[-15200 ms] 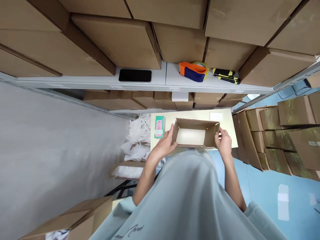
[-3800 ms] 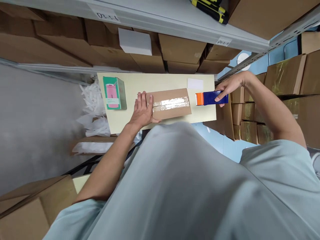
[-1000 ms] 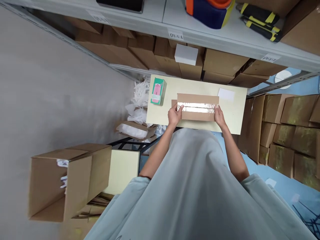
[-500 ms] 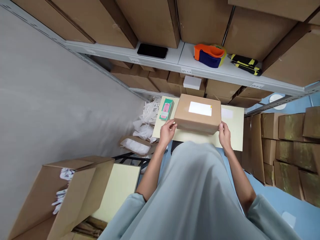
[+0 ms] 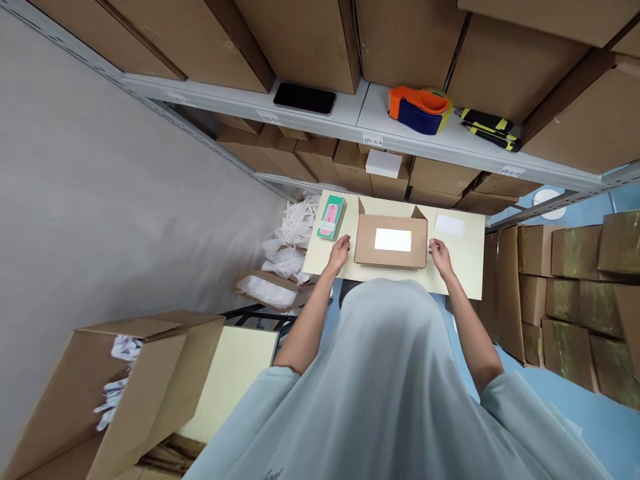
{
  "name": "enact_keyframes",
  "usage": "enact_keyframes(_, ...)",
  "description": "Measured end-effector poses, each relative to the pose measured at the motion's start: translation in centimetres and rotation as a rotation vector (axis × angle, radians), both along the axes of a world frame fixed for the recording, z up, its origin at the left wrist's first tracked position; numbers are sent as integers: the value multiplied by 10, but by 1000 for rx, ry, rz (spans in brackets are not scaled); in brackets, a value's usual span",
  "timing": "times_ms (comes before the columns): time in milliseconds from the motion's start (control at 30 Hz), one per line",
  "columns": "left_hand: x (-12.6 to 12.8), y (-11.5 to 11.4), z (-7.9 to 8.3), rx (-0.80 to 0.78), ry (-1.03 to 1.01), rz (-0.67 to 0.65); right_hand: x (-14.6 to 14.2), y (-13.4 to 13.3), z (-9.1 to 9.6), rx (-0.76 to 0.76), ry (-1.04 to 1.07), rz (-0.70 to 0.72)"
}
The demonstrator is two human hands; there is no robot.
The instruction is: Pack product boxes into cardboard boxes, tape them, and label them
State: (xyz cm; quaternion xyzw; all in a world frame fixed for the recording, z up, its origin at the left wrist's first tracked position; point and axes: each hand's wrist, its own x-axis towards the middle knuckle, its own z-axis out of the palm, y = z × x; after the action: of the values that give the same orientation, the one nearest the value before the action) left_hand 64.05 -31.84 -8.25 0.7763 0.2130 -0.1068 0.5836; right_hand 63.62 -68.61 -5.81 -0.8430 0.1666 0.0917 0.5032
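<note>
A brown cardboard box (image 5: 367,248) with a white label (image 5: 393,240) on the side facing me rests on the pale yellow table (image 5: 463,267). Two of its flaps stick up at the far corners. My left hand (image 5: 339,255) is just left of the box, its fingers loosely bent and holding nothing. On the other side, close to the box's right edge, my right hand (image 5: 441,257) is likewise open and without anything in it. A small green and pink box (image 5: 331,217) lies beyond my left hand. To the right of the cardboard box is a white paper (image 5: 449,225).
Above the table runs a grey shelf (image 5: 361,120) bearing a phone (image 5: 305,99), an orange and blue tape dispenser (image 5: 419,110) and yellow-black cutters (image 5: 490,129). Stacked cartons (image 5: 575,300) stand right. White packing paper (image 5: 295,227) and an open carton (image 5: 150,380) are left.
The cardboard box has come down from a raised, tilted hold and now rests on the table. Both hands have let go of it and moved slightly off its sides.
</note>
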Motion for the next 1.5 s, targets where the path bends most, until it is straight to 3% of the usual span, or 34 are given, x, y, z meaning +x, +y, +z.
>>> enact_keyframes(100, 26, -7, 13, -11, -20, -11, 21, 6, 10, 42, 55, 50)
enact_keyframes(167, 29, -12, 24, -5, -44, -12, 21, 9, 19, 52, 54, 71)
enact_keyframes(367, -13, -8, 51, -55, -239, -6, -19, 6, 42, -1, -174, 29)
enact_keyframes(467, -33, -12, 49, -54, -209, -11, -35, 7, 33, 60, -210, 55)
enact_keyframes(600, -49, -23, 35, -52, -48, -5, -50, 7, 10, 69, -16, 143)
enact_keyframes(700, -62, -26, 39, 109, -101, 54, -57, 4, 13, -39, -27, 161)
enact_keyframes(800, -65, -30, 60, 423, -414, 114, -58, 15, 37, -147, -275, 160)
enact_keyframes(933, -37, -47, 81, 524, -642, -228, -41, 63, 61, -95, -375, 389)
enact_keyframes(1000, -17, -53, 76, 559, -610, -353, -28, 87, 58, -109, -304, 501)
enact_keyframes(1067, -2, -51, 64, 609, -543, -371, -17, 96, 48, -166, -254, 546)
enact_keyframes(1133, 3, -42, 50, 625, -494, -346, -11, 85, 38, -219, -267, 506)
enact_keyframes(1233, 0, -24, 39, 571, -482, -331, -10, 40, 30, -257, -333, 361)
enact_keyframes(1367, -2, -13, 45, 417, -489, -292, 3, -18, 31, -246, -377, 301)
enact_keyframes(1500, 0, -7, 55, 255, -460, -314, 42, -36, 35, -229, -393, 419)
